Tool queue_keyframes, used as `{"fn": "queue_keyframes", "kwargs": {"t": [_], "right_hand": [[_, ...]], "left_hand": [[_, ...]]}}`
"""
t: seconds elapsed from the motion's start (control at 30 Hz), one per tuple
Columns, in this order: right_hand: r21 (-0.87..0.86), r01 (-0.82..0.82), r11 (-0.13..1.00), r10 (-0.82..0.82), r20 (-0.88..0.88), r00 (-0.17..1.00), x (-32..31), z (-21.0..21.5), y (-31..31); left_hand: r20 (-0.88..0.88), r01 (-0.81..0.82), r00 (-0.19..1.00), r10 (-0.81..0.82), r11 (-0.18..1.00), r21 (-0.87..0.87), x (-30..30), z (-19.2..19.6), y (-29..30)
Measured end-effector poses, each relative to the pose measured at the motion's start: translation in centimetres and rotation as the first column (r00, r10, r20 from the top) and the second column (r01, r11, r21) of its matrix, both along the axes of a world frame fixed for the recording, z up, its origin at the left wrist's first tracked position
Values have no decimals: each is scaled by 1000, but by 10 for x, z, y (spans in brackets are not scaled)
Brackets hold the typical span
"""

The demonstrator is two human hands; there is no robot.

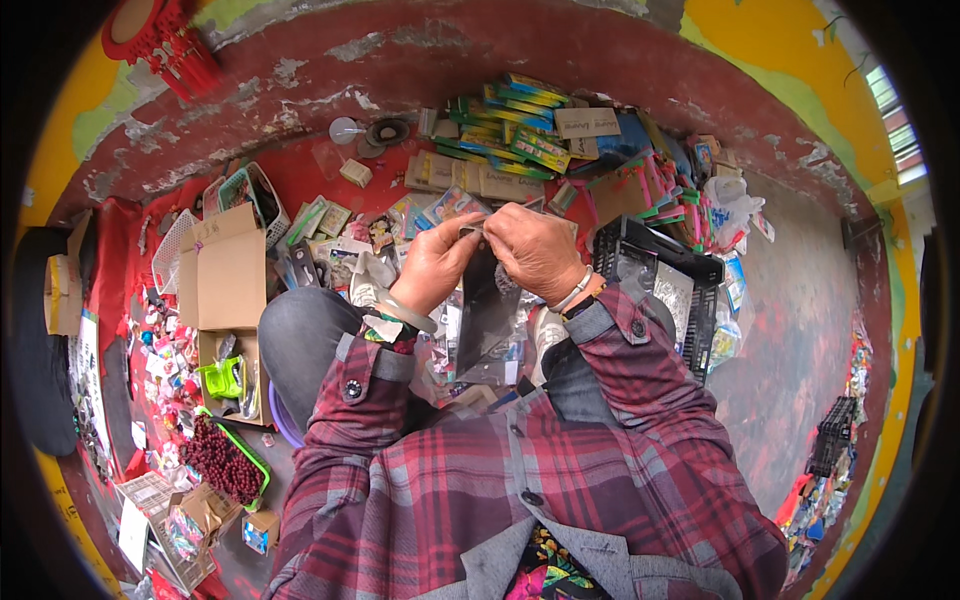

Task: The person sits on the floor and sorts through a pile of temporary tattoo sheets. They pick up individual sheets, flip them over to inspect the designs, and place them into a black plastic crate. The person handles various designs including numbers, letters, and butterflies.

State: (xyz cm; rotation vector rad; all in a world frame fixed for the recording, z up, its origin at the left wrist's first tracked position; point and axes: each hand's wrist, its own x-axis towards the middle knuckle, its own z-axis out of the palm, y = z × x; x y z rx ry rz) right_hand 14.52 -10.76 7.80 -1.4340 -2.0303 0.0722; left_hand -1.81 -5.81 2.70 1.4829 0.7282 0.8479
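My left hand (436, 265) and my right hand (538, 250) meet in front of me, between my knees. Both pinch the top edge of a thin, see-through plastic bag (483, 325) that looks dark. It hangs down from my fingertips. Something dark and textured shows near its upper right, beside my right fingers; what it is I cannot make out. My thumbs and forefingers are pressed together at the bag's mouth. Beneath the bag lie several clear plastic packets, partly hidden by it.
An open cardboard box (232, 270) stands at my left, with a bright green plastic item (222, 378) in it. Nearby is a green-rimmed tray (262, 468) of dark red beads. A black crate (708, 268) sits at my right. Flat boxes (540, 148) are piled against the far wall.
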Motion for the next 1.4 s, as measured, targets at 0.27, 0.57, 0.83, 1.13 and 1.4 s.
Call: {"fn": "queue_keyframes", "kwargs": {"t": [0.27, 0.57, 0.83, 1.13, 1.4], "right_hand": [[51, 19, 999, -26, 134, 991, 10, 1, 5], [-313, 68, 947, -125, -168, 978, 17, 2, 4], [-39, 97, 995, -95, 47, 994, 6, -13, 4], [68, 77, 995, -90, 210, 974, 13, -6, 10], [-250, 155, 956, -195, -140, 971, 26, -7, 9]], "left_hand": [[-334, -26, 924, 185, 903, 429, -3, 1, -1], [67, -112, 990, 126, 977, -180, -2, -8, 8], [-42, -82, 996, 78, 992, -92, 0, -2, -3], [-434, 5, 895, 104, 970, 244, -6, 13, -2], [-1, -98, 995, 100, 977, -189, -14, 4, 8]]}}
